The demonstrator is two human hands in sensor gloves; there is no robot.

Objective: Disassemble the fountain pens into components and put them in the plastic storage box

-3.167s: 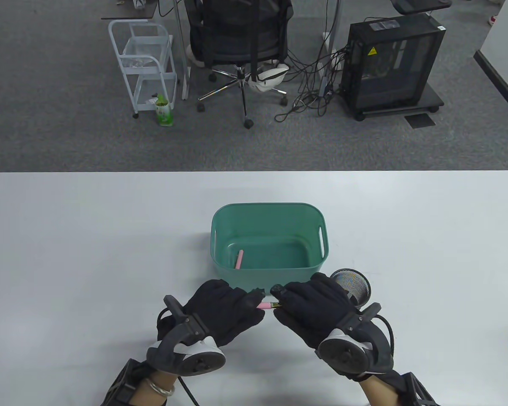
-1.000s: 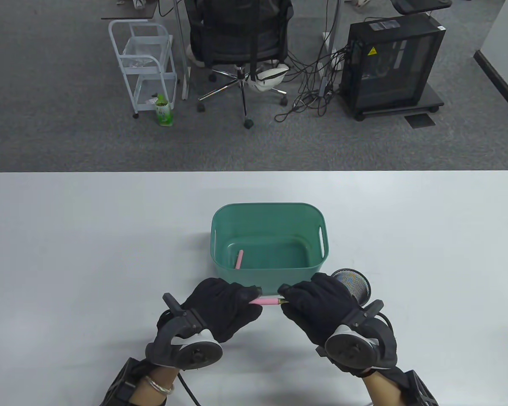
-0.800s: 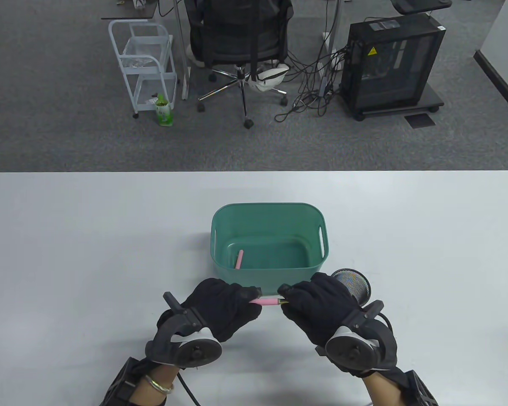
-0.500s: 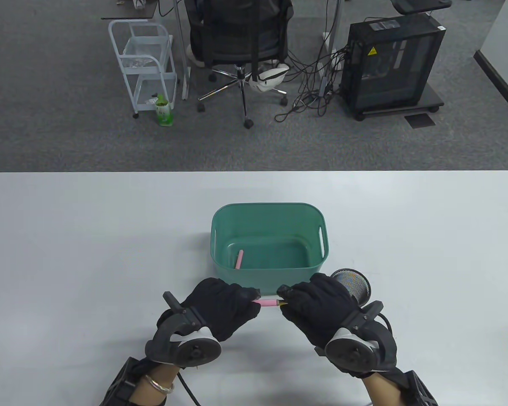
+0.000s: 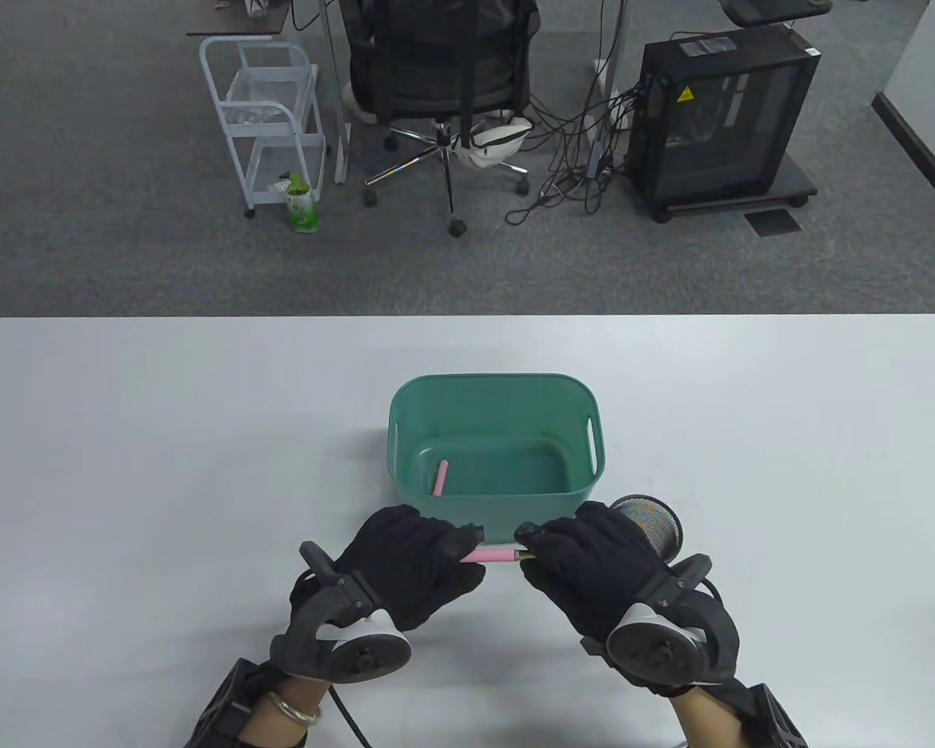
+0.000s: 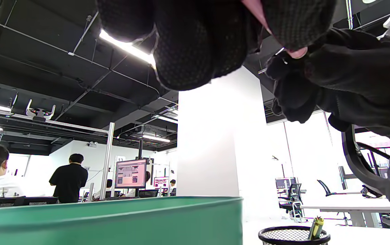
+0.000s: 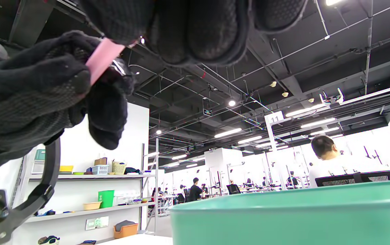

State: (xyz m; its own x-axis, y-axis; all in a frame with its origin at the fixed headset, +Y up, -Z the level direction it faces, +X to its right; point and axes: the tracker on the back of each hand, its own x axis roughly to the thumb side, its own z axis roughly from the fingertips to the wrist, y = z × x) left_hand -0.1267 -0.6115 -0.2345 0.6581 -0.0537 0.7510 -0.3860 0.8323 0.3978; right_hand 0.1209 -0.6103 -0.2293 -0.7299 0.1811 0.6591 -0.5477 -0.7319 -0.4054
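**Both hands on a pink pen at the box's near wall**

The left hand (image 5: 413, 565) and right hand (image 5: 584, 565) face each other just in front of the green storage box (image 5: 495, 393), knuckles up, fingers curled round opposite ends of a pink pen (image 5: 492, 555) held level above the table (image 5: 125, 436). Only the pen's short middle shows; both ends are buried in the gloves. A pink pen part (image 5: 439, 477) lies inside the box. A mesh cup (image 5: 654, 526) just right of the box is partly hidden behind the right hand.
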